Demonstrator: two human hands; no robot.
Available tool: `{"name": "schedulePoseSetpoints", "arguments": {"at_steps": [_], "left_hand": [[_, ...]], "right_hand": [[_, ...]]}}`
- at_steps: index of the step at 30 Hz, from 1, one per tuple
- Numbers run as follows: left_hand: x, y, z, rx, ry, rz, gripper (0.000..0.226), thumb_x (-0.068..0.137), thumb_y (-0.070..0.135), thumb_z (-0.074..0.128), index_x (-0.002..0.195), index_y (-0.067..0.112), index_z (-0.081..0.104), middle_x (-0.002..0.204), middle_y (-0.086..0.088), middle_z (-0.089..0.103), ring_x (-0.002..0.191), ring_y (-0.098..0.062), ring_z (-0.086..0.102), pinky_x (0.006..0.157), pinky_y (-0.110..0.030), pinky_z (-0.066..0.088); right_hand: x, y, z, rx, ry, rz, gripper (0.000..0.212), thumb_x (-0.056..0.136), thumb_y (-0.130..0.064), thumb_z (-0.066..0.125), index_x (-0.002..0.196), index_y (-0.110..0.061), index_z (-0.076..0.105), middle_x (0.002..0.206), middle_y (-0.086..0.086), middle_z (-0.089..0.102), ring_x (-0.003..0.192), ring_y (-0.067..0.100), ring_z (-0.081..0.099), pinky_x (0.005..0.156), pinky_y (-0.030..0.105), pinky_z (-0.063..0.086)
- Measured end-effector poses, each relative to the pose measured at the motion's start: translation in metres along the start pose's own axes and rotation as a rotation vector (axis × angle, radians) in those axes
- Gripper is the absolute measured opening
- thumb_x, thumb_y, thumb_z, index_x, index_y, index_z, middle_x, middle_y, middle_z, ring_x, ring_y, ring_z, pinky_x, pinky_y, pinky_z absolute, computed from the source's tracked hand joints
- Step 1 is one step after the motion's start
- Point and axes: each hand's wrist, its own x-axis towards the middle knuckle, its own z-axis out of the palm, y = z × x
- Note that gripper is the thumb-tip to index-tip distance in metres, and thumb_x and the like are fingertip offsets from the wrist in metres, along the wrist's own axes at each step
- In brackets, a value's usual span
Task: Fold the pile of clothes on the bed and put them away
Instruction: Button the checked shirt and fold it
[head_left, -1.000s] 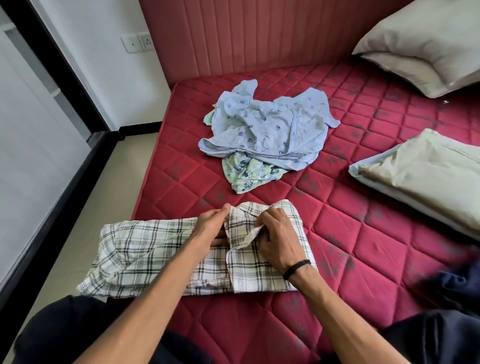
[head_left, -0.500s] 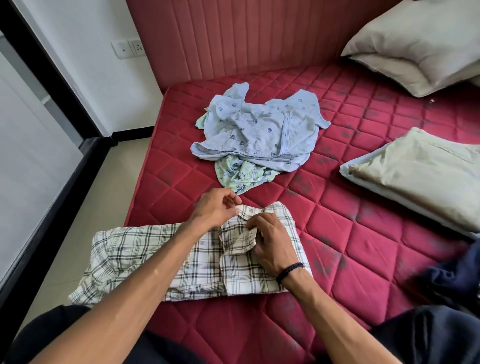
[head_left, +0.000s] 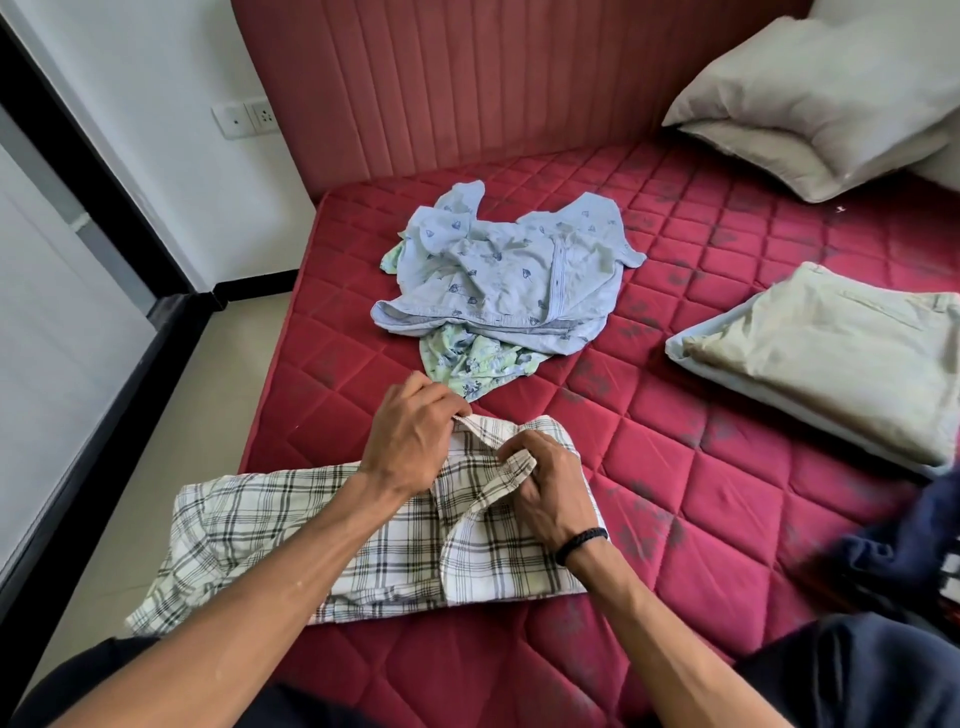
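A red quilted mattress (head_left: 675, 467) fills most of the view, with a padded red headboard (head_left: 467, 78) at the far side and a white wall with sockets (head_left: 248, 118) at the far left. On the far middle of the mattress a crumpled light blue printed shirt (head_left: 509, 275) lies over a pale green printed garment (head_left: 470, 361), which pokes out at its near edge. At the far right two grey pillows (head_left: 831, 93) are stacked, and nearer on the right a folded beige garment (head_left: 831, 358) rests on something pale blue. A dark navy cloth (head_left: 914, 540) shows at the near right edge, too blurred to name more closely. The plaid shirt (head_left: 291, 530) lies flat at the near left of the mattress, its left end hanging past the mattress edge over the floor. Nothing lies between it and the pile beyond. The left hand (head_left: 410, 441) has its fingers curled, pinching the far edge of the plaid collar area. The right hand (head_left: 550, 499), with a black band (head_left: 581, 538) at the wrist, has its fingers bent and grips a raised fold of the same fabric just beside the left.
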Motion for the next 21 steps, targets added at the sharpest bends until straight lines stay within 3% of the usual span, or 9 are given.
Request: {"name": "schedulePoseSetpoints", "arguments": {"at_steps": [5,7,9,11,13,16,18,21], "left_hand": [[-0.042,0.007,-0.013,-0.001,-0.010,0.174,0.020,0.089,0.006,0.063,0.099,0.013,0.078,0.096,0.001,0.072,0.090,-0.019,0.056,0.083,-0.038,0.044],[-0.069,0.011,-0.012,-0.026,-0.041,0.185,0.029,0.095,0.010,0.049,0.100,0.011,0.078,0.100,-0.002,0.073,0.095,-0.022,0.058,0.085,-0.041,0.044],[-0.091,0.013,-0.009,-0.044,-0.072,0.169,0.037,0.096,0.011,0.041,0.102,0.013,0.077,0.106,-0.002,0.072,0.099,-0.023,0.058,0.085,-0.040,0.044],[-0.099,0.014,-0.005,-0.041,-0.084,0.116,0.036,0.091,0.005,0.044,0.103,0.015,0.077,0.107,0.001,0.071,0.100,-0.022,0.056,0.083,-0.039,0.046],[-0.100,0.013,0.000,-0.041,-0.080,0.020,0.032,0.081,-0.007,0.060,0.098,0.014,0.078,0.103,0.003,0.071,0.101,-0.021,0.055,0.082,-0.041,0.052],[-0.099,0.009,0.007,-0.089,-0.118,-0.175,0.039,0.078,-0.008,0.077,0.111,0.013,0.078,0.114,0.002,0.071,0.109,-0.018,0.058,0.093,-0.040,0.056],[-0.100,0.006,0.008,-0.268,-0.108,-0.396,0.034,0.095,0.010,0.070,0.128,0.015,0.070,0.121,0.001,0.070,0.108,-0.015,0.063,0.095,-0.036,0.056],[-0.090,0.010,-0.004,-0.544,-0.097,-0.865,0.050,0.101,0.062,0.046,0.130,0.025,0.066,0.104,0.004,0.075,0.084,-0.008,0.070,0.074,-0.029,0.059]], "right_hand": [[0.006,-0.002,-0.006,0.107,0.084,0.011,0.010,0.084,-0.016,0.058,0.081,-0.020,0.067,0.083,-0.008,0.071,0.082,0.013,0.066,0.073,0.038,0.053],[0.009,-0.005,-0.008,0.041,0.098,-0.058,0.008,0.084,-0.017,0.058,0.083,-0.019,0.066,0.084,-0.007,0.068,0.084,0.016,0.062,0.076,0.040,0.050],[0.011,-0.009,-0.006,-0.051,0.064,-0.130,0.008,0.085,-0.014,0.061,0.090,-0.019,0.066,0.090,-0.005,0.067,0.089,0.019,0.058,0.078,0.041,0.048],[0.011,-0.010,0.000,-0.143,-0.048,-0.163,0.022,0.086,-0.011,0.064,0.107,-0.019,0.067,0.105,-0.001,0.068,0.100,0.021,0.057,0.086,0.041,0.048],[0.007,-0.003,0.010,-0.333,-0.197,-0.125,0.037,0.098,-0.028,0.058,0.134,-0.021,0.060,0.130,0.001,0.065,0.123,0.022,0.054,0.105,0.045,0.044],[0.000,0.008,0.021,-0.616,-0.370,0.041,0.062,0.106,-0.062,0.026,0.157,-0.030,0.037,0.159,-0.001,0.044,0.151,0.023,0.030,0.127,0.049,0.014],[-0.002,0.007,0.022,-0.687,-0.392,0.107,0.069,0.103,-0.070,0.016,0.161,-0.035,0.027,0.167,0.001,0.031,0.157,0.026,0.017,0.128,0.055,0.000],[-0.001,0.003,0.021,-0.725,-0.346,0.150,0.076,0.097,-0.079,0.013,0.162,-0.040,0.019,0.172,0.004,0.012,0.160,0.031,0.004,0.122,0.066,-0.008]]}}
